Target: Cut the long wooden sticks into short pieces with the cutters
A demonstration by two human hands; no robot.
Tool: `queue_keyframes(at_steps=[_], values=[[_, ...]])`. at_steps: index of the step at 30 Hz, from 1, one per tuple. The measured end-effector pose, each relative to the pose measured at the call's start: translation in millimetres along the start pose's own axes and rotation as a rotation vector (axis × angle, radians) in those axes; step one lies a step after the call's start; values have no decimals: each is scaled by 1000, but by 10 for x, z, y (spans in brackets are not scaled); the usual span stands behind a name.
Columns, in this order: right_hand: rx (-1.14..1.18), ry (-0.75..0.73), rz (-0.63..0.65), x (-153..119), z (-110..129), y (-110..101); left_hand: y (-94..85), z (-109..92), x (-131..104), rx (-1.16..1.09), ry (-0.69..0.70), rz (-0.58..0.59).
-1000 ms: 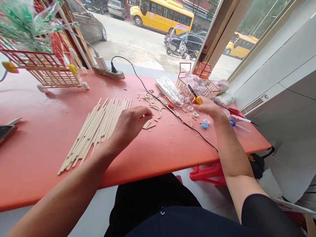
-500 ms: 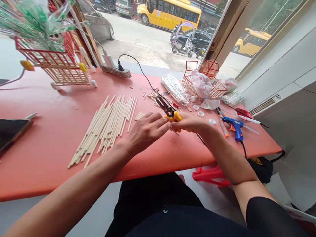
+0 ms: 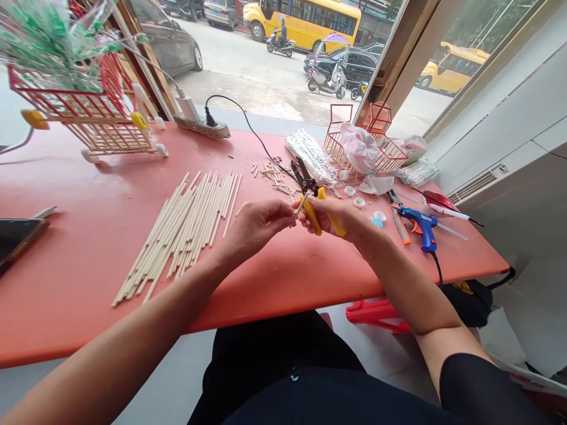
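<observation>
Short pale wooden stick piece (image 3: 299, 208) sits above the red-orange tabletop (image 3: 88, 236), pinched at its near end by our left hand (image 3: 254, 227) and running up and to the right toward the black cutter nose. We note its long axis is oblique, its far tip right at the jaws of the yellow-handled black cutting pliers (image 3: 310, 198); whether the tip lies between the blades we cannot tell. Our right hand (image 3: 332, 215) wraps the yellow handles, fingers curled closed around them, tool nose pointing away and left. Left thumb and forefinger are closed on the stick; the other fingers are tucked. The hands nearly touch. A row of long pale sticks (image 3: 186, 227) lies well left of the left hand.
</observation>
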State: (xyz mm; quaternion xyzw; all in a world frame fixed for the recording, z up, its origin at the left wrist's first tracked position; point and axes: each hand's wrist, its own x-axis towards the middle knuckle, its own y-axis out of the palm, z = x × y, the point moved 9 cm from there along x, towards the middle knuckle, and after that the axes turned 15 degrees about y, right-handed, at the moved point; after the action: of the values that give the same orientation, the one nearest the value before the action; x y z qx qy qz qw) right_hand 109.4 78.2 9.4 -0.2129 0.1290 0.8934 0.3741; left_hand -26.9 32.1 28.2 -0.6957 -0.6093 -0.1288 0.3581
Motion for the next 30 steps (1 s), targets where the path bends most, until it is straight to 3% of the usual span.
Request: queue_keyframes(at_steps=[4, 11, 24, 30], values=[[-226, -272, -293, -143, 196, -153, 66, 130, -28, -317, -238, -22], [-430, -567, -445, -352, 399, 0, 202, 121, -71, -376, -368, 55], [-656, -597, -531, -353, 311, 103, 233, 167, -116, -326, -413, 90], [-679, -587, -477, -310, 245, 184, 255, 187, -150, -251, -421, 164]])
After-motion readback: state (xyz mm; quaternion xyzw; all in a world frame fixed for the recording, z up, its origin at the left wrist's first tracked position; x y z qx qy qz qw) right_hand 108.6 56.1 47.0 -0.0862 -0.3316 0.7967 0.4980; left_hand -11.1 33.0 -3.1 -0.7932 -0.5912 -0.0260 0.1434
